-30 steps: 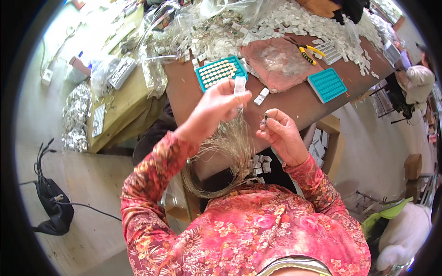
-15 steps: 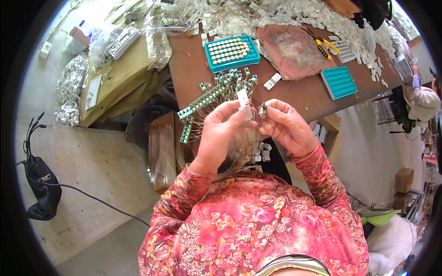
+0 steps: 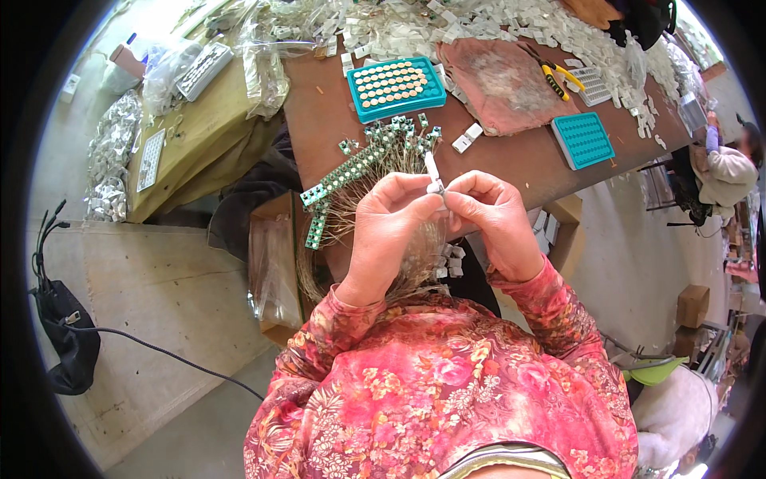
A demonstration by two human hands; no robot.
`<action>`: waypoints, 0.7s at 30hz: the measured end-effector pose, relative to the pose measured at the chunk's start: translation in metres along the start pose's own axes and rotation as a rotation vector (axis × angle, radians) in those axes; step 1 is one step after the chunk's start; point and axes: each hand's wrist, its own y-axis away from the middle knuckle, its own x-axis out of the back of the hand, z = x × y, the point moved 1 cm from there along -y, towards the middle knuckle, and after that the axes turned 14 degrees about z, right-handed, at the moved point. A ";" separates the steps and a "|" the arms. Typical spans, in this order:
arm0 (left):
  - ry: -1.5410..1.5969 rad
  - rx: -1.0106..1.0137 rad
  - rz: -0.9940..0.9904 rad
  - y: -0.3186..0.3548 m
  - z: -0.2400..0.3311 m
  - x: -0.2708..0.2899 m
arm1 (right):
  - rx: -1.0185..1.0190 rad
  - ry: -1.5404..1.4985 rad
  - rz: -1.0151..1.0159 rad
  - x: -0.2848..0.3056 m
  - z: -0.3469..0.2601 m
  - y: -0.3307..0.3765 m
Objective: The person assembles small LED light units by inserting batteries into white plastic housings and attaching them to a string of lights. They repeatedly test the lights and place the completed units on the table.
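Observation:
In front of my chest, both hands have their fingertips together over the front edge of the brown table. My left hand [image 3: 384, 227] pinches a small white plastic case [image 3: 432, 166], whose flap stands up above the fingers. At the case's lower part, my right hand [image 3: 496, 219] is closed in a pinch on a small electronic part, mostly hidden between the fingertips. Just left of my left hand lie strips of small green circuit boards [image 3: 355, 169] with thin wires [image 3: 345, 209] trailing toward me.
A teal tray [image 3: 396, 86] with round coin-like discs stands beyond the boards. A pink cushion [image 3: 503, 89], yellow-handled pliers [image 3: 556, 84] and another teal tray [image 3: 583, 140] lie to the right. Heaped white cases [image 3: 471, 20] line the back. A co-worker [image 3: 730, 164] is at far right.
My right hand has moved left and brought the small electronic part up against the white case. The two hands were slightly apart before, and their fingertips now meet.

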 end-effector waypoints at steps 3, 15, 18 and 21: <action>-0.035 -0.017 -0.040 0.000 0.006 -0.001 | 0.084 0.100 -0.020 0.001 -0.010 0.003; 0.089 -0.085 -0.084 -0.004 -0.001 0.000 | -0.256 -0.154 -0.184 0.003 0.006 -0.009; 0.047 -0.143 0.017 -0.007 -0.003 0.004 | -0.169 -0.034 -0.140 0.002 0.005 0.000; -0.015 -0.165 0.069 -0.007 -0.006 0.007 | -0.043 0.090 -0.132 0.001 0.003 0.006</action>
